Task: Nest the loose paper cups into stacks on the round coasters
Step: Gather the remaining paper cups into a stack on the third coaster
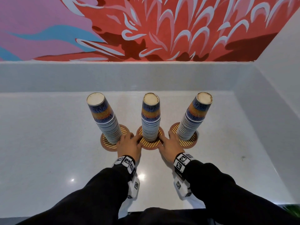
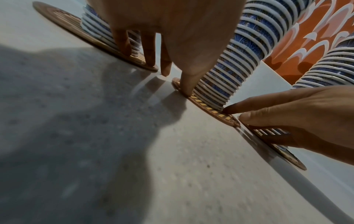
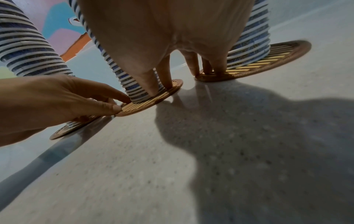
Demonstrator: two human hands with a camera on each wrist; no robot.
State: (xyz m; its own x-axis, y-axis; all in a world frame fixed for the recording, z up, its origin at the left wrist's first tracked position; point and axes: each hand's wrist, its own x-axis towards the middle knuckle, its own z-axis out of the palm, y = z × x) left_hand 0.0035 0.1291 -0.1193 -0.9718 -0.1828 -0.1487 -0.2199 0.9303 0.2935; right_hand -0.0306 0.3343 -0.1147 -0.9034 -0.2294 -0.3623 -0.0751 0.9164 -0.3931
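Observation:
Three tall stacks of upside-down patterned paper cups stand in a row: left stack (image 1: pixel 105 119), middle stack (image 1: pixel 151 120), right stack (image 1: pixel 193 119). Each rests on a round striped coaster: left coaster (image 1: pixel 106 145), middle coaster (image 1: pixel 151 146), right coaster (image 1: pixel 190 142). My left hand (image 1: pixel 130 138) lies between the left and middle coasters, its spread straight fingers (image 2: pixel 186 89) pressing on both. My right hand (image 1: pixel 167 137) lies between the middle and right coasters, and its fingers (image 3: pixel 153 89) touch both as well. Neither hand holds a cup. No loose cups are in view.
The grey counter (image 1: pixel 48 151) is bounded by a low white back ledge (image 1: pixel 113 77) and a white side wall (image 1: pixel 276 95) at the right. A painted mural wall (image 1: pixel 162 30) rises behind. The counter's front edge is near my body.

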